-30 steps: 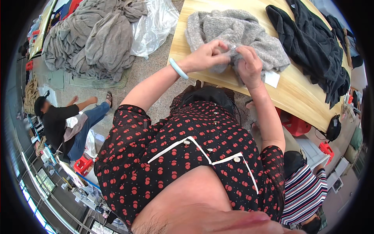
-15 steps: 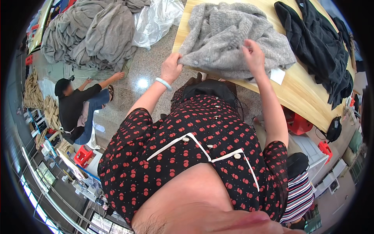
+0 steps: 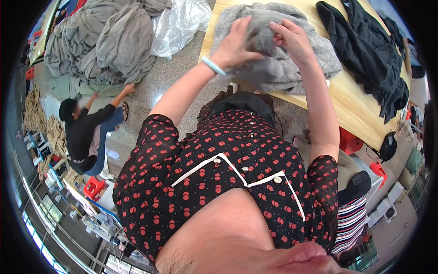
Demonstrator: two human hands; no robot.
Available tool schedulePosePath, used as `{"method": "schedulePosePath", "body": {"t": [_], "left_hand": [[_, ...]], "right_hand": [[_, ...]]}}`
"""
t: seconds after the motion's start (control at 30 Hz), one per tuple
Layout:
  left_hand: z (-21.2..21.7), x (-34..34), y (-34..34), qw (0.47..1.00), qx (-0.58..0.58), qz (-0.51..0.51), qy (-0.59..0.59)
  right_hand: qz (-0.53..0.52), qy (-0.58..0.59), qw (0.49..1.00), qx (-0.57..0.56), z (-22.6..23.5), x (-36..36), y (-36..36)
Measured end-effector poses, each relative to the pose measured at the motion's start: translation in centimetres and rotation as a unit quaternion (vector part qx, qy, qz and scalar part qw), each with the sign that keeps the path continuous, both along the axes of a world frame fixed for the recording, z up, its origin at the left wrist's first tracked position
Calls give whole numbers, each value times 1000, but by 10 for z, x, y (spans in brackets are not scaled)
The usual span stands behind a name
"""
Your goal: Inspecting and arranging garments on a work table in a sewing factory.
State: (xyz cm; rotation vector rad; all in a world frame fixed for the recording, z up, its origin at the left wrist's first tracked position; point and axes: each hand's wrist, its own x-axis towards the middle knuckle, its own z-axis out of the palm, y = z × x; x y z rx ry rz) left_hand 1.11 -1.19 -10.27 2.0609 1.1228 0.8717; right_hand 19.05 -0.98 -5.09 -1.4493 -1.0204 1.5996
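Observation:
A heap of fuzzy grey knit garment lies on the wooden table in front of me, its middle smeared by motion. Over its left part is my left hand, open, the thumb held away from the stretched fingers; a pale bracelet circles that wrist. To its right, my right hand is closed in a pinch above the same garment. What its fingertips hold, if anything, cannot be made out.
Dark garments lie along the right of the wooden table. At far left rise piled grey-brown cloth and clear plastic sheeting. A co-worker crouches beside that pile. A red stool stands lower left.
My left hand has let go of the garment's near left corner and moved up and right over it. My right hand has risen slightly. The garment's near left part has shifted away from me.

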Motion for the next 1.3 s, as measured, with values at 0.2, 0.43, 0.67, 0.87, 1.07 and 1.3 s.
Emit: {"method": "schedulePosePath", "body": {"t": [0.2,0.43,0.67,0.87,1.07,1.3], "left_hand": [[67,27,50,964,-207,-66,-155],[106,65,43,771,-446,-14,-454],[167,104,-51,762,-452,-271,-377],[165,70,-57,899,-241,-237,-277],[31,-24,-50,848,-495,54,-180],[-29,-45,-101,770,-578,180,-203]], "right_hand": [[-37,0,982,187,59,15,-20],[-12,-410,891,193,-29,41,-96],[-155,-478,819,276,38,62,-80],[-151,-271,877,366,106,165,-165],[-158,-105,982,-15,175,195,-208],[152,-241,939,-195,163,186,-98]]}}
